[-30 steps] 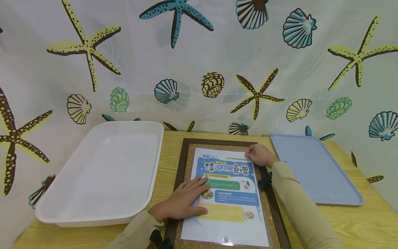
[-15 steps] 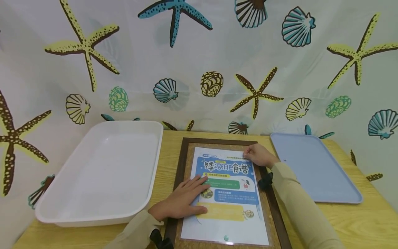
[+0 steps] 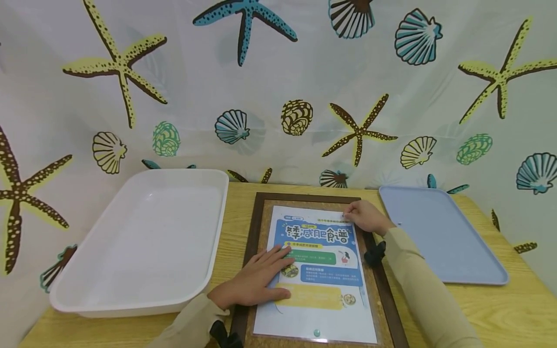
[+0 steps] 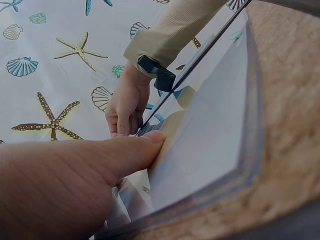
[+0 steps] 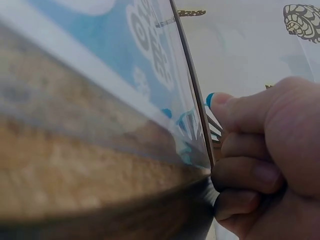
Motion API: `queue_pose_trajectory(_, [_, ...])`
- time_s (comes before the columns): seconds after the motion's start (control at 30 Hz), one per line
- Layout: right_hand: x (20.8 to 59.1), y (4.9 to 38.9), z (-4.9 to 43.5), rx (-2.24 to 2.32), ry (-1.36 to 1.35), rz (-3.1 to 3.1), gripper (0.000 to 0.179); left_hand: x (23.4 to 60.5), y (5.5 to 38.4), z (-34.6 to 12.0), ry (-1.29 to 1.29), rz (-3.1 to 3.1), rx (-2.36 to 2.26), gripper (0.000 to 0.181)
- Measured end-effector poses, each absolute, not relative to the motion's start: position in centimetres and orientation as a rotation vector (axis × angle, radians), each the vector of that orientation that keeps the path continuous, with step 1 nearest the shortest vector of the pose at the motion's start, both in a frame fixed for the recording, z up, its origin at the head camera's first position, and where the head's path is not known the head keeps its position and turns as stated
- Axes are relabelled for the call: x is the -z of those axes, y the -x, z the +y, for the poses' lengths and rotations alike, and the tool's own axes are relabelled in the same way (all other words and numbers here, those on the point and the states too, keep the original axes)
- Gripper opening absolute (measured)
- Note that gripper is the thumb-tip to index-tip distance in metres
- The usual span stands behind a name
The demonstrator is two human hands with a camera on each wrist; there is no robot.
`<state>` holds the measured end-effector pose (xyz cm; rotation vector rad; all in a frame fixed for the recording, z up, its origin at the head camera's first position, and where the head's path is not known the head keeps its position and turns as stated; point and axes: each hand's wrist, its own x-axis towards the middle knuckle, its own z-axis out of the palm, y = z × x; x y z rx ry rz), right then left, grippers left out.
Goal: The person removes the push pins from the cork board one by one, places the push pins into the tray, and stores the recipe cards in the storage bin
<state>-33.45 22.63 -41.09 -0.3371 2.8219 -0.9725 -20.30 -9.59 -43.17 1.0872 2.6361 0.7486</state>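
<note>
A printed poster (image 3: 322, 319) in a clear sleeve lies on a brown-framed corkboard (image 3: 263, 227). My left hand (image 3: 256, 280) rests flat on the poster's left side, fingers spread; its thumb (image 4: 145, 145) shows large in the left wrist view. At the poster's top right corner, my right hand (image 3: 364, 216) pinches a small teal pushpin (image 5: 209, 99) between thumb and forefinger, its other fingers curled. The pin's point is hidden. Another teal pushpin (image 3: 316, 333) sits at the middle of the poster's bottom edge.
To the left stands a deep white tray (image 3: 217, 241), its rim close to my left forearm. A flat blue tray (image 3: 444, 237) lies to the right, beside my right sleeve, with a tiny pin-like thing (image 3: 399, 224) near its left edge. Behind the wooden table (image 3: 500, 314) hangs a shell-and-starfish curtain (image 3: 270, 159).
My right hand has shifted slightly left along the poster's top corner, then back to the right, still pinching the pushpin. The left hand has stayed in place.
</note>
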Motion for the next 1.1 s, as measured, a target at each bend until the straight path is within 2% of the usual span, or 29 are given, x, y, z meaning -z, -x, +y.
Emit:
queue_pose_trajectory(0.4, [41.2,33.0,24.5,1.042,0.287,2.815,0.017,43.2,20.2,-9.6,-1.082,2.634,-0.75,0.069])
queue_pose_trajectory(0.6, [41.2,32.4,25.6,1.138,0.424,2.799,0.018,43.4,20.3,-9.7,-1.079,2.636,-0.754,0.068])
queue_pose_trajectory(1.1, [41.1,32.1,26.9,0.962,0.359,2.893,0.019,43.1,20.3,-9.4,-1.088,2.637,-0.751,0.069])
